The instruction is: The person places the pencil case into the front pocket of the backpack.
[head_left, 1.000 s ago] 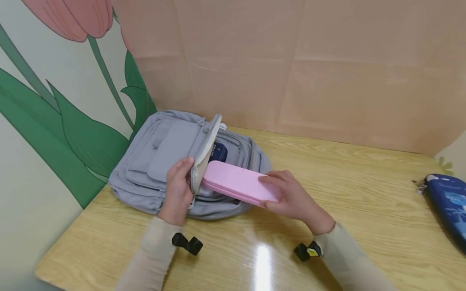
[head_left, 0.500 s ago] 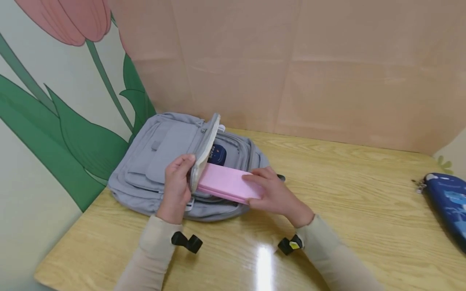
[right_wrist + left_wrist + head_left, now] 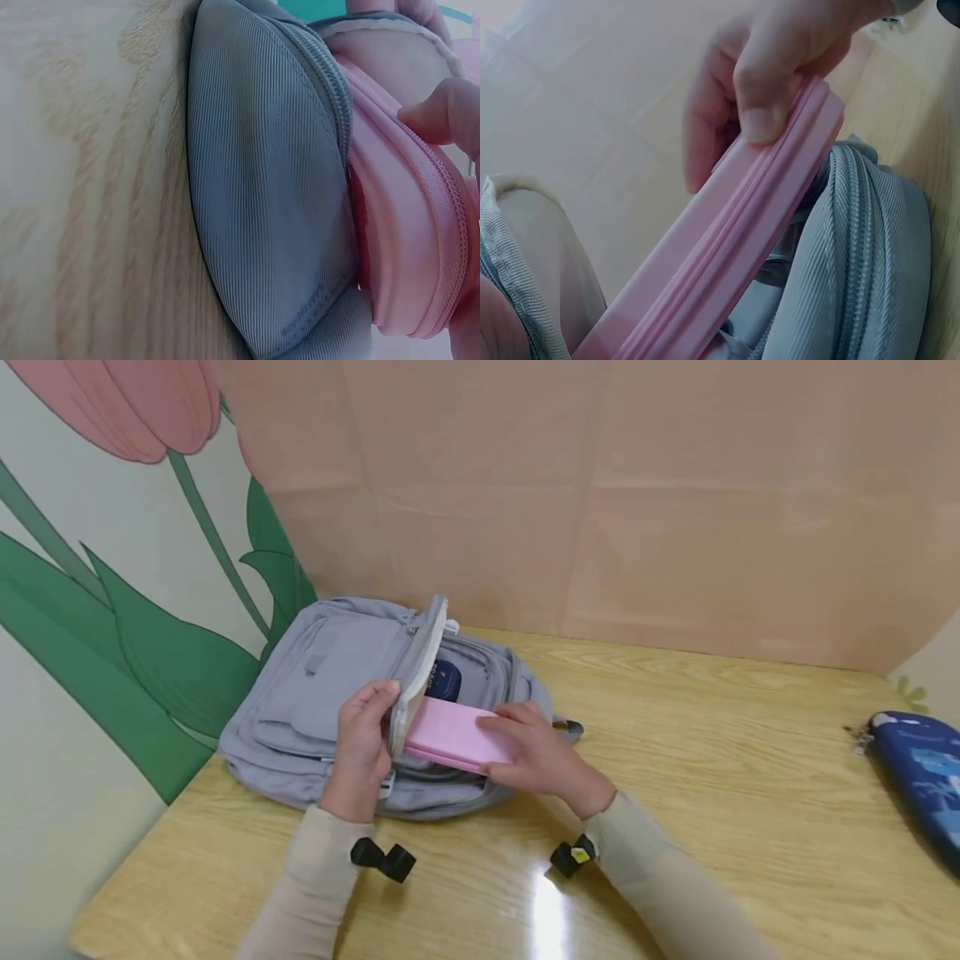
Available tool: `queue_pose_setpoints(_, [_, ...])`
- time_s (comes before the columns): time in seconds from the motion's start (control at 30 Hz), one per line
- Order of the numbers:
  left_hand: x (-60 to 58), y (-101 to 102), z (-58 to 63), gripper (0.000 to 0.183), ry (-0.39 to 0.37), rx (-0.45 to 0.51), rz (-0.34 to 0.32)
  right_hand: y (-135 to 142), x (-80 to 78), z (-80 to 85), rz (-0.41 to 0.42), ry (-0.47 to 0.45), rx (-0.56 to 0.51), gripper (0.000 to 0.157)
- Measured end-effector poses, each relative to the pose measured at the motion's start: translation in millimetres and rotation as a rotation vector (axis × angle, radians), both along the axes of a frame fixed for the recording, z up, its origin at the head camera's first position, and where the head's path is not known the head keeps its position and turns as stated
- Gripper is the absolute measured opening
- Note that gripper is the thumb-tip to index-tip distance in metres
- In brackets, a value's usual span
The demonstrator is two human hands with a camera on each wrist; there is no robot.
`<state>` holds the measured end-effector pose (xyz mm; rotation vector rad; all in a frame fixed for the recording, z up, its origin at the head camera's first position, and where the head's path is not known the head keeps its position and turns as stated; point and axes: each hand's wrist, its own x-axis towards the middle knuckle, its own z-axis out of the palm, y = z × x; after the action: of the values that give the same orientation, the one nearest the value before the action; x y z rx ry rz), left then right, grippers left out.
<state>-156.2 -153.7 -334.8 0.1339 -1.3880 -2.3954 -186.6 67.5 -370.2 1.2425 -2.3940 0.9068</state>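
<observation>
A grey backpack (image 3: 322, 668) lies on the table with its zippered compartment open. My left hand (image 3: 363, 739) pinches the edge of the raised flap (image 3: 420, 672) and holds it up. My right hand (image 3: 536, 747) grips the near end of a pink zippered pencil case (image 3: 453, 732), thumb on one side and fingers on the other. The far end of the pencil case is inside the opening, hidden behind the flap. In the right wrist view the zipper of the pencil case (image 3: 405, 202) runs along its side, next to the backpack's grey fabric (image 3: 270, 180). A dark blue case with lettering (image 3: 444, 680) sits in the opening.
On the right side of the table (image 3: 712, 752) lies a blue patterned zippered case (image 3: 918, 777) with a charm on its zipper. A wall with painted tulips (image 3: 180, 610) stands at the left, and a brownish-pink sheet (image 3: 600, 527) hangs behind the table.
My right hand has moved left with the pink pencil case, pushing it further in under the flap. My left hand keeps holding the flap in nearly the same place.
</observation>
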Motion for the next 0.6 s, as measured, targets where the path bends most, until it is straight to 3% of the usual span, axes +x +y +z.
queue_pose_setpoints(0.13, [-0.4,0.4,-2.1,0.020,0.004,0.007,-0.031,-8.9,-6.0,-3.6,0.012,-0.003,0.000,0.052])
queue_pose_setpoints(0.37, [-1.1,-2.4,-7.7,0.034,0.006,-0.037,-0.110,-37.7,-14.5,-6.7,0.030,0.013,-0.007,0.054])
queue_pose_setpoints(0.6, [-2.8,-5.0,-11.5,0.037,0.018,-0.022,-0.123,-54.0,-22.1,-3.7,0.022,-0.045,0.026,0.058])
